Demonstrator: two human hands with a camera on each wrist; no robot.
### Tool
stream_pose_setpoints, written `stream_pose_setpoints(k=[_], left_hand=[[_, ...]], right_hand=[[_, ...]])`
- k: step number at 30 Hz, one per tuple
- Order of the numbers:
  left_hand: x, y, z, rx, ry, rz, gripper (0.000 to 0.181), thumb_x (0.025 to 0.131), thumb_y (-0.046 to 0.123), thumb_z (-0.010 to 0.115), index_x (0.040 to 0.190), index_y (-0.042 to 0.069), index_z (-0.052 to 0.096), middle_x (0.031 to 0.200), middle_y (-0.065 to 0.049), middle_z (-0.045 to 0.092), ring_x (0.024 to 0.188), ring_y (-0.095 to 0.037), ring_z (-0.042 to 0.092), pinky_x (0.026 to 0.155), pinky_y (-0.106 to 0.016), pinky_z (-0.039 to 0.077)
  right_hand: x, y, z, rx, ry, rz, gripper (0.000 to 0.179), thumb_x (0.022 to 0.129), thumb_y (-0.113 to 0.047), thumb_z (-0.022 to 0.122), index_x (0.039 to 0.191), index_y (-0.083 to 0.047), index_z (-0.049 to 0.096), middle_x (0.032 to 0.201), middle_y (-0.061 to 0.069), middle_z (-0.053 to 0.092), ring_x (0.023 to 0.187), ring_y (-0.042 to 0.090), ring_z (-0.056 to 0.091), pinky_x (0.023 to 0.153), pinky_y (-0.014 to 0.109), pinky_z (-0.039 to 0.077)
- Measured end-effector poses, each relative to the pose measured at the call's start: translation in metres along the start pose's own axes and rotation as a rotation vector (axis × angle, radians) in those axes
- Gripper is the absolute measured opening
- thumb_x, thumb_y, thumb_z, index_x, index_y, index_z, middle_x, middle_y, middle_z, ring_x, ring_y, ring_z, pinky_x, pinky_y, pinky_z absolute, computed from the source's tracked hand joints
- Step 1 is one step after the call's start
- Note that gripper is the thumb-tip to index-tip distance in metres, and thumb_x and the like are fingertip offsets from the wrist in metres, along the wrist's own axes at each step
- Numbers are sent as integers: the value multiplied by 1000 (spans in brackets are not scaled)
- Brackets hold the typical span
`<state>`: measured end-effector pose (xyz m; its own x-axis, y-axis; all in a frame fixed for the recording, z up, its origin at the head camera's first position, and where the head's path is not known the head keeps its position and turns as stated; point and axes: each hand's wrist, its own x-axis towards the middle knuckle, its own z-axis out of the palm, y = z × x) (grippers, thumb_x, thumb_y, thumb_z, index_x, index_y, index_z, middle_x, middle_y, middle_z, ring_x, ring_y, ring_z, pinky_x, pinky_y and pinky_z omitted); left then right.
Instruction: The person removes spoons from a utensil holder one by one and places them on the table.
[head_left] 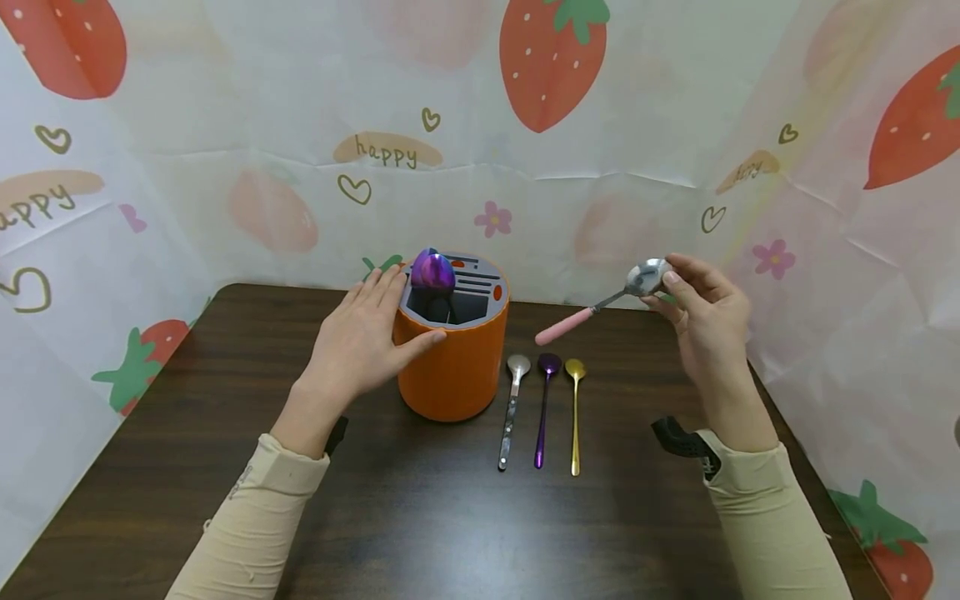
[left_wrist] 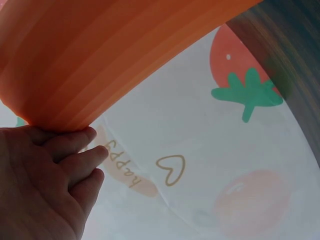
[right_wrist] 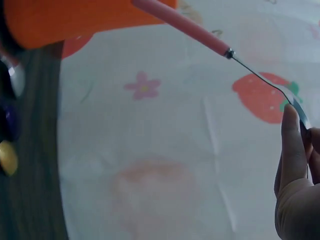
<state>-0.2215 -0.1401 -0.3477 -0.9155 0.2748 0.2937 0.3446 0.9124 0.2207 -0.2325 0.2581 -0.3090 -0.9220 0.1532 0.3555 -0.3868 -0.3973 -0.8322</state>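
Observation:
My left hand (head_left: 356, 346) rests against the left side of an orange utensil holder (head_left: 452, 375), fingers straight along its rim and thumb across its front. The holder has a grey slotted top, and a purple iridescent spoon (head_left: 433, 271) stands bowl up in its large opening. To the right, my right hand (head_left: 705, 308) pinches the silver bowl of a spoon with a pink handle (head_left: 564, 326). That spoon is above the table, its handle slanting down toward the holder. In the right wrist view, the pink handle (right_wrist: 187, 29) points at the holder.
Three spoons lie side by side right of the holder: a silver one with a patterned handle (head_left: 512, 412), a purple one (head_left: 544, 412) and a gold one (head_left: 575, 417). The dark wooden table (head_left: 420, 517) meets a strawberry-printed cloth (head_left: 300, 200) at the back and sides.

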Motion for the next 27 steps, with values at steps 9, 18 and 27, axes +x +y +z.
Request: stream_pose_setpoints(k=[9, 18, 27], left_hand=[[0, 0, 1, 8, 4, 6, 109, 93, 83, 43, 167, 8, 18, 171, -14, 23, 159, -34, 19, 129, -51, 16], [0, 0, 2, -1, 8, 3, 109, 93, 83, 44, 167, 7, 18, 171, -15, 24, 159, -35, 20, 129, -51, 16], [0, -1, 2, 6, 10, 3, 110, 92, 84, 42, 166, 6, 21, 170, -16, 26, 158, -36, 22, 129, -52, 17]], right_hand=[[5, 15, -40, -226, -115, 252, 16, 99, -2, 68, 111, -5, 78, 101, 3, 72, 84, 15, 70, 76, 25, 63], [19, 40, -78, -381, -160, 497, 17, 102, -7, 67, 103, -20, 79, 101, -2, 72, 89, 10, 70, 81, 25, 62], [28, 77, -108, -494, -210, 606, 30, 105, -4, 59, 135, 0, 65, 97, -5, 73, 84, 7, 70, 77, 23, 61]])
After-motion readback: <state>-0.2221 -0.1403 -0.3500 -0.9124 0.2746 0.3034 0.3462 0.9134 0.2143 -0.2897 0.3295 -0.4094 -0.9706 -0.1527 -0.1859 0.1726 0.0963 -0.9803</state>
